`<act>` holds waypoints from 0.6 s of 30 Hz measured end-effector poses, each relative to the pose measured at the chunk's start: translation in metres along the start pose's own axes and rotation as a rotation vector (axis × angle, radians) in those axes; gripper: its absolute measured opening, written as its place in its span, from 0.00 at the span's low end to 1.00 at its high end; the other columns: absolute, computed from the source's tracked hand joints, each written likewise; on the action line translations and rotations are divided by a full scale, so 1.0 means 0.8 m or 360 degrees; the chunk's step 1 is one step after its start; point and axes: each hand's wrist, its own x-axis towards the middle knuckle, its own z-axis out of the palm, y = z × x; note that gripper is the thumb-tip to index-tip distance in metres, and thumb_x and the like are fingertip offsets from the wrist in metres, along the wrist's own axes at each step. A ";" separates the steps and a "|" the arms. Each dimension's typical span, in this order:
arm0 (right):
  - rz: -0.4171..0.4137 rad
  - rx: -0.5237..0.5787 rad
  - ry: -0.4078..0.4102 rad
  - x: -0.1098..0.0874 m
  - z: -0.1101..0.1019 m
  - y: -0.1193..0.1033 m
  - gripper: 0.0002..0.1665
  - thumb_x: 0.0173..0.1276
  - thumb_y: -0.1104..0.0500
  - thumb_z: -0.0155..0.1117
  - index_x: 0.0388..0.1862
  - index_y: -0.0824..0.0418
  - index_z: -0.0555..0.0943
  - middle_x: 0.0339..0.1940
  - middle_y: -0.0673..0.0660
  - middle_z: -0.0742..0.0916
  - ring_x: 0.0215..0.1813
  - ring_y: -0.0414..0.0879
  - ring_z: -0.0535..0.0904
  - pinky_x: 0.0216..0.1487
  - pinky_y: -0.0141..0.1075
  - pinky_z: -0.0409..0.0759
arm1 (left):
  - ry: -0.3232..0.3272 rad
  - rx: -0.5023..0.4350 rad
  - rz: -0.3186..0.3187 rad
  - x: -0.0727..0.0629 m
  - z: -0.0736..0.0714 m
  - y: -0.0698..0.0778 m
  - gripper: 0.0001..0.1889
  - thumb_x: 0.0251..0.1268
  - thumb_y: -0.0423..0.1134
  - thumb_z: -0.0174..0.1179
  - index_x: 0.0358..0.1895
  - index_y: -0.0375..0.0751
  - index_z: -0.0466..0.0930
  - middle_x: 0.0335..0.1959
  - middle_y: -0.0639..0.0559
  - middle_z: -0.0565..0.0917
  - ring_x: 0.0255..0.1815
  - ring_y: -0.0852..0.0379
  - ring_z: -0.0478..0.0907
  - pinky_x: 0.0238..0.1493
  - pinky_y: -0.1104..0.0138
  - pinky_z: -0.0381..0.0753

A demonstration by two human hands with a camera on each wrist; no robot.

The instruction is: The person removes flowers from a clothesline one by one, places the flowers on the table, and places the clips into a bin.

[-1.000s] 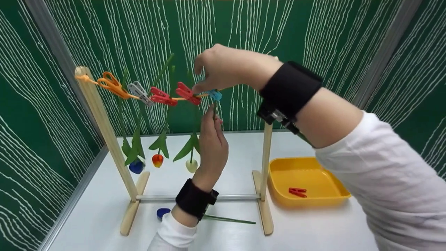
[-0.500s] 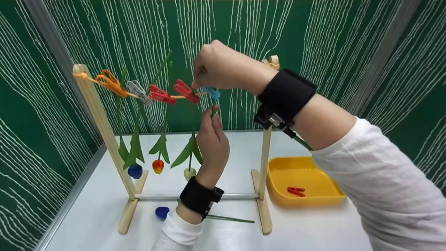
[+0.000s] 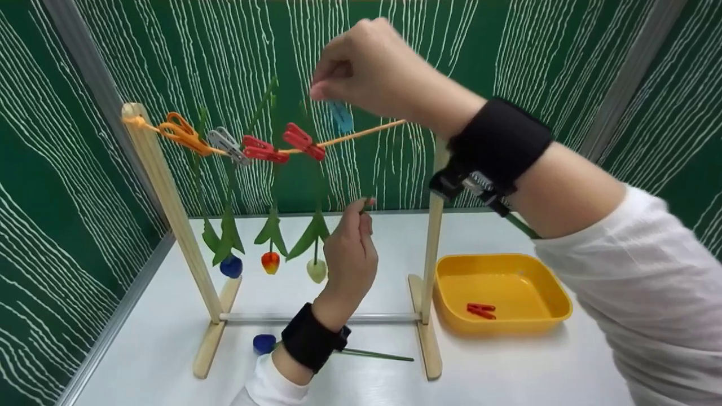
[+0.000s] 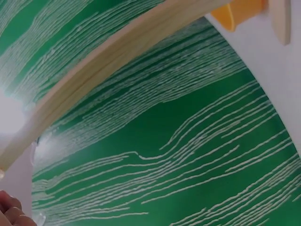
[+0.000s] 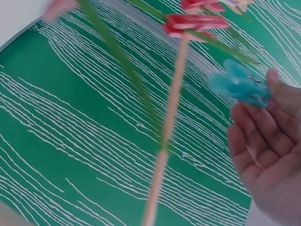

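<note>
My right hand (image 3: 375, 70) pinches a blue clothespin (image 3: 340, 117) above the orange cord (image 3: 372, 131); in the right wrist view the clothespin (image 5: 240, 84) sits apart from the cord, between thumb and fingers. My left hand (image 3: 352, 256) pinches a green stem (image 3: 365, 207) below the cord. That stem (image 5: 124, 63) crosses close to the cord in the right wrist view; its flower is hidden. Left of my hands, an orange clothespin (image 3: 183, 134), a grey one and two red clothespins (image 3: 304, 141) hold tulips head down, among them a white tulip (image 3: 317, 271) and a red-orange tulip (image 3: 271, 263).
The cord runs between the wooden posts (image 3: 169, 208) of a stand with a metal crossbar (image 3: 389, 319). A blue tulip (image 3: 264, 343) lies on the table, partly behind my left wrist. At right stands a yellow tray (image 3: 507, 325) with a red clothespin (image 3: 481, 310) inside.
The blue clothespin has come off the cord, and my right hand has lifted it upward. My left hand, with the stem, has moved slightly down and right from the cord.
</note>
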 end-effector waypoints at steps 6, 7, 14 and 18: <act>-0.0013 0.0044 0.0219 -0.025 -0.021 0.032 0.21 0.61 0.42 0.62 0.44 0.53 0.84 0.34 0.46 0.86 0.33 0.31 0.77 0.40 0.23 0.76 | -0.0167 0.0168 0.0278 -0.033 -0.016 -0.002 0.11 0.63 0.25 0.53 0.47 0.37 0.74 0.32 0.49 0.83 0.26 0.58 0.80 0.22 0.68 0.77; -0.0019 0.0063 0.0250 -0.033 -0.025 0.038 0.21 0.60 0.42 0.62 0.45 0.53 0.84 0.34 0.45 0.85 0.33 0.32 0.77 0.41 0.23 0.76 | -0.0203 0.0196 0.0324 -0.039 -0.019 -0.002 0.11 0.61 0.25 0.53 0.46 0.37 0.74 0.32 0.49 0.83 0.28 0.58 0.80 0.22 0.68 0.77; 0.0111 0.0263 0.0311 -0.104 -0.047 0.079 0.20 0.60 0.56 0.68 0.51 0.58 0.79 0.40 0.46 0.84 0.40 0.36 0.80 0.44 0.23 0.77 | -0.0566 0.0363 0.0573 -0.072 -0.047 -0.012 0.13 0.58 0.24 0.56 0.45 0.40 0.77 0.30 0.54 0.82 0.25 0.61 0.78 0.21 0.75 0.75; 0.0280 0.0320 0.0281 -0.148 -0.048 0.098 0.19 0.59 0.63 0.68 0.50 0.60 0.78 0.42 0.49 0.84 0.41 0.38 0.81 0.41 0.21 0.77 | -0.0757 0.0408 0.0657 -0.085 -0.061 -0.026 0.15 0.55 0.23 0.59 0.45 0.42 0.77 0.27 0.56 0.81 0.23 0.62 0.75 0.19 0.77 0.72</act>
